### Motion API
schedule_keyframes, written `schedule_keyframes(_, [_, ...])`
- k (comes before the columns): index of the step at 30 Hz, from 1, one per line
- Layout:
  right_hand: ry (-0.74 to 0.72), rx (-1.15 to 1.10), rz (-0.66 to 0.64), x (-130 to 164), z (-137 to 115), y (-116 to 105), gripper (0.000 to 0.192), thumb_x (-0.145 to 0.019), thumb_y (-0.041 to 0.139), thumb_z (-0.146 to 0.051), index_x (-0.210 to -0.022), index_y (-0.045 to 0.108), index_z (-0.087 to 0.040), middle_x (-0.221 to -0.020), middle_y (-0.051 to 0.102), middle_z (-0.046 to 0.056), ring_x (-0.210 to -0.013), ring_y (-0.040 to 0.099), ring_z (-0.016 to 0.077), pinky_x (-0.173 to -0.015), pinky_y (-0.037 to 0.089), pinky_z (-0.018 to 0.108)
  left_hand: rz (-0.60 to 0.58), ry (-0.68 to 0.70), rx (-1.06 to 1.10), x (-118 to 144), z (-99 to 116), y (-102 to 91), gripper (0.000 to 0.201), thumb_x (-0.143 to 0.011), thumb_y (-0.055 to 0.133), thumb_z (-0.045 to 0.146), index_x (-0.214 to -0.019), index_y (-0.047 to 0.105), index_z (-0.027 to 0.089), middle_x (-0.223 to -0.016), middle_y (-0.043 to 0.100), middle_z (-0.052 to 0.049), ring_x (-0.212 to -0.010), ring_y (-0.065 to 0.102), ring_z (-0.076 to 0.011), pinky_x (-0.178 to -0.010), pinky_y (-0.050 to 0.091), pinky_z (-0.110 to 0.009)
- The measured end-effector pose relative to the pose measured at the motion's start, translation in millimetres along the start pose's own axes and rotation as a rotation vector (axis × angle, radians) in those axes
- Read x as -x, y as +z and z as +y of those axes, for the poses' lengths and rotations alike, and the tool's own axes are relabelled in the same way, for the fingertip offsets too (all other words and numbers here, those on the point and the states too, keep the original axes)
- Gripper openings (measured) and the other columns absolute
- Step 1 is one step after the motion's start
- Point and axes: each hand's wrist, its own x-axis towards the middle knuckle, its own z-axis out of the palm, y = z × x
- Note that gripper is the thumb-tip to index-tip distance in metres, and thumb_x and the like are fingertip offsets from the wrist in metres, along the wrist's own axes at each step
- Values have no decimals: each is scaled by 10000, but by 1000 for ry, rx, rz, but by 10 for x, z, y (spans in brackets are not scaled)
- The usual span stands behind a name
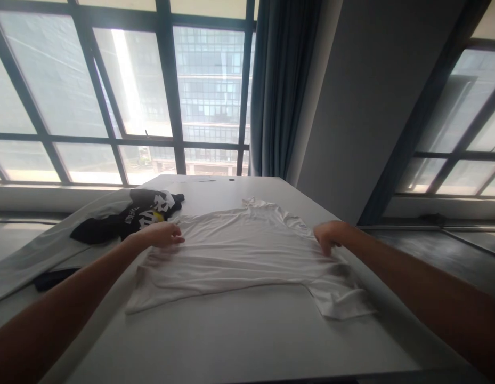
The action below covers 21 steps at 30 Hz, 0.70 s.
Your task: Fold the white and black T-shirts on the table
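A white T-shirt point(239, 250) lies spread sideways across the white table point(239, 336), with long creases running from one hand to the other. At its left end, my left hand point(163, 234) is closed, its curled fingers gripping the cloth near the edge. My right hand point(330, 236) pinches the shirt at the opposite end, fingers pointing down. One sleeve point(343, 304) rests flat at the lower right, close to the table's right edge. Some of the cloth under both hands is hidden or blurred.
A crumpled black garment point(131, 216) with white and yellow print lies on the table's left side. A dark flat item point(55, 278) sits nearer on the left. Beyond the table stand large windows point(131, 80), a blue-grey curtain point(275, 96) and a grey pillar point(351, 106).
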Motion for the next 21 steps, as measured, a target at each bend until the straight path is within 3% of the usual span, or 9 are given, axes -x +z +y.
schedule_keyframes(1, [-17,126,-68,-93,-151,-48,522,-374,906,-506,-777,748,-214,-788,741,94,-798,704,320,-774,532,428,46,7,-16,-102,23,35,500,-825,538,573,-1022,751,167,-1081,734,-163,-970,684,-325,-862,506,-400])
schedule_keyframes(4, [-169,237,-54,-353,-611,-52,615,-608,796,-610,-1080,747,-218,-1120,731,143,-1038,678,345,-929,501,427,97,-12,-63,-375,53,170,487,-887,487,484,-1172,703,153,-1247,665,-209,-1123,635,-361,-947,477,-464])
schedule_keyframes(8, [-210,205,-120,-702,-885,186,929,-700,653,-759,-1429,540,-194,-1506,473,160,-1356,477,347,-1138,363,418,108,-109,-126,-672,-76,245,556,-936,400,517,-1318,621,179,-1433,551,-198,-1304,513,-376,-1015,437,-517])
schedule_keyframes(12, [-146,126,-167,-1067,-609,343,1133,-679,603,-835,-1549,354,-155,-1618,270,162,-1483,269,340,-1216,225,438,77,-211,-113,-957,-330,190,662,-910,405,603,-1397,559,181,-1505,482,-190,-1354,472,-382,-1034,431,-510])
schedule_keyframes(16, [-58,80,-186,-1272,-155,303,1261,-574,659,-868,-1571,307,-180,-1645,188,143,-1505,176,371,-1229,166,473,124,-209,-110,-1177,-542,190,773,-842,466,677,-1439,525,189,-1593,360,-150,-1430,358,-391,-1120,341,-513])
schedule_keyframes(19, [32,111,-230,-1324,57,201,1345,-464,756,-829,-1550,353,-144,-1617,256,186,-1469,272,396,-1204,245,483,124,-186,-110,-1269,-612,204,791,-826,447,715,-1435,540,219,-1609,343,-109,-1462,276,-409,-1156,266,-557])
schedule_keyframes(21, [53,120,-189,-1358,86,119,1288,-368,834,-763,-1455,513,-152,-1506,457,203,-1340,473,416,-1114,390,496,82,-189,-108,-1302,-594,186,779,-815,463,715,-1419,561,234,-1575,403,-121,-1442,303,-432,-1137,279,-583])
